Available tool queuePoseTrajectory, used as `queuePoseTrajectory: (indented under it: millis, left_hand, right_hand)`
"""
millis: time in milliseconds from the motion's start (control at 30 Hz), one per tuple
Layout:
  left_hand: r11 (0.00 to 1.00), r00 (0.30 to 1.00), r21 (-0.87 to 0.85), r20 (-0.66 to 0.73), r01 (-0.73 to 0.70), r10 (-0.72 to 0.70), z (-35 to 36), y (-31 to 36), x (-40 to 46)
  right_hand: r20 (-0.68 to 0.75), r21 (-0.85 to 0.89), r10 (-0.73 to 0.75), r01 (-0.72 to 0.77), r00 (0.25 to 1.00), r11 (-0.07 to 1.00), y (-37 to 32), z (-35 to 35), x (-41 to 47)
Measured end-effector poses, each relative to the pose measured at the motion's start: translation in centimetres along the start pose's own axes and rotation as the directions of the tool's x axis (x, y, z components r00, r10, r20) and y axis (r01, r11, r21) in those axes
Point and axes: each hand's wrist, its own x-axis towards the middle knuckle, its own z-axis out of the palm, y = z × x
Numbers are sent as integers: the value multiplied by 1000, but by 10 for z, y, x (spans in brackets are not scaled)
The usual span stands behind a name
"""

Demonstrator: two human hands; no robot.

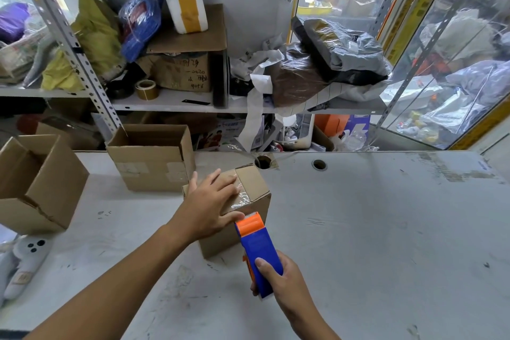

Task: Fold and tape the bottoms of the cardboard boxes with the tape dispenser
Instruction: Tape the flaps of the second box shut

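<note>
Small box (249, 188) sits mid-table, bottom up, clear tape (242, 196) already across the seam. Left hand (212, 201) lies flat on it, fingers straight and spread, thumb right by the dispenser (255, 240) teeth. Right hand (276, 279) grips the dispenser body, blade at the box's 6 o'clock edge.

Risks imo: jerky cut nicks the thumb, box skids w/o enough press, or the tape tail wrinkles.

Two open boxes at 9 (36, 182) and 11 o'clock (151, 157), well apart. Table hole (262, 161) at 12. Nothing blocking.

Tape roll (146, 89) and bags (335, 56) crowd the metal shelf (193, 103).
</note>
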Motion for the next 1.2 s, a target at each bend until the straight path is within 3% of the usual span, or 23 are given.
queuePoseTrajectory:
  millis: [333,833,1000,1200]
  left_hand:
    - [999,995,33,-88,-35,38,1,3,0]
    - [999,995,35,-92,-28,32,2,2,-2]
    - [997,1000,79,-20,1,1,2,7,2]
    - [997,997,78,-80,-16,22,1,6,5]
  right_hand:
    - [-42,-44,35,-37,999,998,1,7,-7]
    - [-100,-74,202,-209,974,975,-41,3,-16]
    - [-116,-220,249,-269,962,938,-75,0,-2]
    - [-86,-324,343,-352,935,878,-106,5,23]
